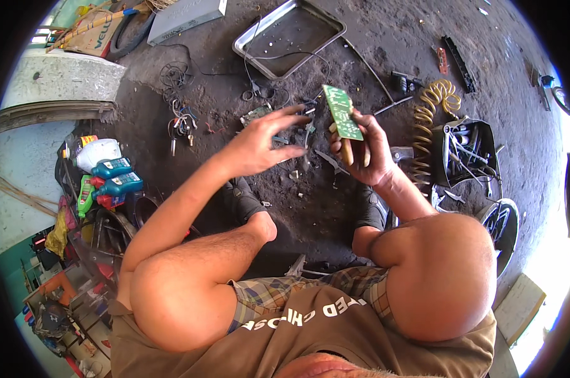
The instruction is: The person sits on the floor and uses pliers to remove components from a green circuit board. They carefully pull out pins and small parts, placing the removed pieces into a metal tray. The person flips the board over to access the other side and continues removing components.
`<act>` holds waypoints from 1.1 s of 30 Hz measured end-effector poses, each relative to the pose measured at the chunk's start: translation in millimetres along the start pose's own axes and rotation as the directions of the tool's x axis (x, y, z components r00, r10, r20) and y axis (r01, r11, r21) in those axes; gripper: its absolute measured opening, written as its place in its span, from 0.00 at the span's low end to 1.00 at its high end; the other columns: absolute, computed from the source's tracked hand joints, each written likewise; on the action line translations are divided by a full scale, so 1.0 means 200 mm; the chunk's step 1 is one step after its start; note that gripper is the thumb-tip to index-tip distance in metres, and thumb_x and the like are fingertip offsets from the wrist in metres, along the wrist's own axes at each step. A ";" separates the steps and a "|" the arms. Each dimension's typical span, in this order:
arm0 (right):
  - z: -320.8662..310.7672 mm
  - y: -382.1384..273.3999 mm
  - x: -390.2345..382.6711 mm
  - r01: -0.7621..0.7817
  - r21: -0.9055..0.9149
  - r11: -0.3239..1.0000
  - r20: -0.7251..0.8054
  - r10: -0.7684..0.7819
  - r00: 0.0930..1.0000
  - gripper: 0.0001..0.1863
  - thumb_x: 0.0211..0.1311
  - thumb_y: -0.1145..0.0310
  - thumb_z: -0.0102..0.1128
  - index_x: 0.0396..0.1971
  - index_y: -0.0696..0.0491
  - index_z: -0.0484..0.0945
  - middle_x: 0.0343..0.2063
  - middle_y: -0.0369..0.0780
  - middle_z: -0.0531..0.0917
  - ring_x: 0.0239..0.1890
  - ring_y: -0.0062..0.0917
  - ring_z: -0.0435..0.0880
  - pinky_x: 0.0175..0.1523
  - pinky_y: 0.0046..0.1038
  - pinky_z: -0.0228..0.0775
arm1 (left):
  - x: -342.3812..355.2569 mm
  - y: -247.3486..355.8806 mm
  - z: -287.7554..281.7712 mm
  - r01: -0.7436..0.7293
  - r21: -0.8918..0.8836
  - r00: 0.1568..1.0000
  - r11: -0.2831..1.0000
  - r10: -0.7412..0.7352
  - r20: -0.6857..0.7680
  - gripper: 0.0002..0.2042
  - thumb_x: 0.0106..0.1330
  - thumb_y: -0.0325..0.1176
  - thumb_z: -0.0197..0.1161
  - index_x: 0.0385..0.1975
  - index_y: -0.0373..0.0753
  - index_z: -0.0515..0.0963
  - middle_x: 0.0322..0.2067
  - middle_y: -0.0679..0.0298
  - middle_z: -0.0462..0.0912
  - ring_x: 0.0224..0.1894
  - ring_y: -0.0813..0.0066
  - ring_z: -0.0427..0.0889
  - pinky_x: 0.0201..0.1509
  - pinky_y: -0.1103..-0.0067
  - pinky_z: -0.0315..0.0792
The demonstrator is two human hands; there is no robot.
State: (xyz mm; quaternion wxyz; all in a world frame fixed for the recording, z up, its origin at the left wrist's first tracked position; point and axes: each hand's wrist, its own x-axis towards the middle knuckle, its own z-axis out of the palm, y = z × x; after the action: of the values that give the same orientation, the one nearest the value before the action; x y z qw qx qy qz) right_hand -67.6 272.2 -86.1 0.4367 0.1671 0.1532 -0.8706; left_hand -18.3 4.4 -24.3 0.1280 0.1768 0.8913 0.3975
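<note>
- The right hand (pixel 378 150) is holding the green circuit board (pixel 343 114), its fingers curling around the lower part; exactly where each fingertip is pressing, I cannot tell.
- For good handling, the grip should probably be resting on the edges, firm without bending the board, so the patterned face is staying clear of fingers and catching light.
- The left hand (pixel 256 146) is hovering with fingers spread wide, apparently holding nothing; it would be serving best by steadying the free upper end.
- The board is rising tilted from the right hand, its upper end leaning toward the person's left; it is lying to the right of the left hand, near but not touching.
- Beyond the hands, loose parts (pixel 256 114) and a wire bundle (pixel 183 123) are lying on the dark ground (pixel 386 31), so a low, secure hold is seeming wise.
- Farther off, a metal-rimmed tray (pixel 311 51) is sitting, well apart from the board.
</note>
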 end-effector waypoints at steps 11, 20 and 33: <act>-0.01 0.06 0.06 -0.064 -0.173 0.983 -0.208 0.027 0.978 0.15 0.81 0.52 0.56 0.48 0.50 0.78 0.38 0.39 0.87 0.37 0.30 0.87 0.48 0.40 0.83 | 0.00 -0.01 0.11 0.281 -0.590 0.940 0.757 -0.341 0.010 0.10 0.78 0.33 0.66 0.47 0.31 0.86 0.36 0.63 0.89 0.35 0.82 0.87 0.38 0.80 0.82; -0.23 0.06 -0.09 0.126 -0.936 0.329 0.075 -0.163 0.984 0.15 0.75 0.65 0.64 0.54 0.56 0.77 0.32 0.31 0.77 0.34 0.15 0.74 0.40 0.26 0.70 | -0.03 -0.10 0.07 0.121 -0.830 0.903 0.544 -0.408 -0.135 0.10 0.79 0.31 0.62 0.48 0.30 0.81 0.55 0.56 0.84 0.51 0.69 0.89 0.52 0.74 0.86; -0.01 0.08 -0.08 0.172 -0.957 0.234 0.196 0.083 0.977 0.16 0.77 0.66 0.61 0.56 0.60 0.76 0.41 0.37 0.84 0.47 0.18 0.78 0.56 0.29 0.72 | 0.02 -0.06 0.08 0.090 -0.925 0.918 0.368 -0.390 -0.066 0.07 0.80 0.30 0.61 0.46 0.34 0.82 0.49 0.59 0.88 0.52 0.72 0.87 0.66 0.66 0.78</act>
State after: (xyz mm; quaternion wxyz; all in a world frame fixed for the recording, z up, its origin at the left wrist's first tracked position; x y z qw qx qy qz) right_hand -46.1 275.3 -83.9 0.4341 -0.2339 0.6174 -0.6129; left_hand -17.6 9.2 -43.6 0.1357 -0.1114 0.5548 0.8133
